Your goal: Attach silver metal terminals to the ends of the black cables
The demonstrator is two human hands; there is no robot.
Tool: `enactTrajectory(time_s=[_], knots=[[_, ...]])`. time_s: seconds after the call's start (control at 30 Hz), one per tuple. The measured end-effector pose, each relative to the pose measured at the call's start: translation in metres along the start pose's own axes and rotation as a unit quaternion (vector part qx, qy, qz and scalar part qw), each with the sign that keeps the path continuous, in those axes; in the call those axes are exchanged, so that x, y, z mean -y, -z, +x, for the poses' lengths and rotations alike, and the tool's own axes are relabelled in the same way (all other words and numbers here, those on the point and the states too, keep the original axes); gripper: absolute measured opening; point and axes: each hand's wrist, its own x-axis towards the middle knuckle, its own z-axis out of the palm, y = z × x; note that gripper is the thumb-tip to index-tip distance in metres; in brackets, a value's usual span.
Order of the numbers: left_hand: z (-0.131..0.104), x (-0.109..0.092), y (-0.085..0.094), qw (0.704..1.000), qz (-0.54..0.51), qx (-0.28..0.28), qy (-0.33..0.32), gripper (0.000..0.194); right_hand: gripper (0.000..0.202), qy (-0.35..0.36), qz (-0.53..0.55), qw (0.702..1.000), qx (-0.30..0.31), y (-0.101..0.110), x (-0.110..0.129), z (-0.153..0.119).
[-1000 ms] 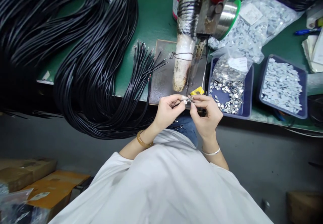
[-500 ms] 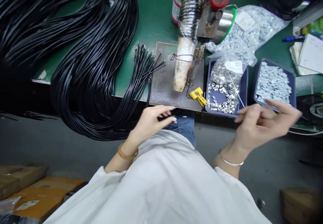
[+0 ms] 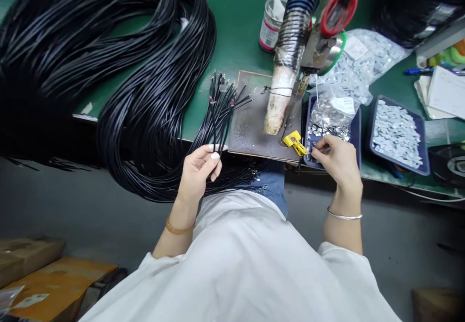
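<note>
Nearest, below the surface [image 3: 236,26], the white shirt [image 3: 240,259] fills the foreground. Just beyond it, the left hand [image 3: 199,171] is pinched, thumb against fingers, on a few thin black cables [image 3: 214,130] at the front edge; they are smooth and slender, rising from the fingertips to bared ends with small reddish tips. To the right, the right hand [image 3: 337,160] reaches down into the near tray [image 3: 357,128], fingertips drawn close together among small, shiny silver metal pieces [image 3: 339,130]; whether one is gripped, I cannot tell. The dark plate [image 3: 249,138] spans the gap between the hands, its front edge almost level with the surface's edge, leaving room to move across its left part. At its right corner the yellow clip [image 3: 295,143] sits just beside the tray, narrowing that side. A large black cable bundle [image 3: 156,104] crowds the left and droops over the edge. Farther back, the ribbed hose [image 3: 290,46] hangs over the plate, and beyond its left side stands a jar [image 3: 269,34], with open green between jar and bundle.
</note>
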Motion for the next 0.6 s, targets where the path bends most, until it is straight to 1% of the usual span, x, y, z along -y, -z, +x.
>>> enactTrajectory(time_s=[0.07, 0.1, 0.13, 0.17, 0.27, 0.33, 0.4, 0.47, 0.5, 0.53, 0.6], knots=[[0.002, -0.014, -0.012, 0.990, -0.075, 0.118, 0.030, 0.028, 0.011, 0.005, -0.015, 1.000, -0.020, -0.002, 0.003, -0.003], [0.004, -0.017, -0.020, 0.981, -0.098, 0.160, 0.043, 0.027, 0.011, 0.007, -0.019, 0.999, -0.032, -0.004, 0.004, -0.004], [0.006, -0.019, -0.029, 0.974, -0.110, 0.188, 0.058, 0.026, 0.011, 0.006, -0.021, 0.999, -0.044, -0.006, 0.004, -0.006], [0.009, -0.018, -0.039, 0.971, -0.119, 0.195, 0.070, 0.025, 0.011, 0.003, -0.018, 0.998, -0.054, -0.008, 0.005, -0.007], [0.017, -0.006, -0.066, 0.968, -0.157, 0.170, 0.098, 0.028, 0.011, -0.009, 0.026, 0.995, -0.095, -0.010, 0.007, -0.013], [0.021, 0.005, -0.077, 0.967, -0.176, 0.150, 0.110, 0.029, 0.012, -0.013, 0.101, 0.984, -0.144, -0.009, 0.012, -0.019], [0.021, 0.015, -0.082, 0.965, -0.183, 0.137, 0.129, 0.030, 0.015, -0.014, 0.214, 0.961, -0.174, -0.009, 0.021, -0.027], [0.020, 0.021, -0.083, 0.962, -0.179, 0.133, 0.156, 0.032, 0.020, -0.011, 0.330, 0.930, -0.160, -0.010, 0.036, -0.036], [0.018, 0.023, -0.083, 0.961, -0.175, 0.131, 0.167, 0.033, 0.021, -0.006, 0.366, 0.918, -0.153, -0.012, 0.045, -0.041], [0.017, 0.024, -0.084, 0.961, -0.169, 0.130, 0.175, 0.033, 0.019, 0.004, 0.385, 0.909, -0.158, -0.015, 0.055, -0.045], [0.016, 0.024, -0.086, 0.964, -0.153, 0.123, 0.178, 0.032, 0.013, 0.032, 0.371, 0.907, -0.197, -0.023, 0.072, -0.052]])
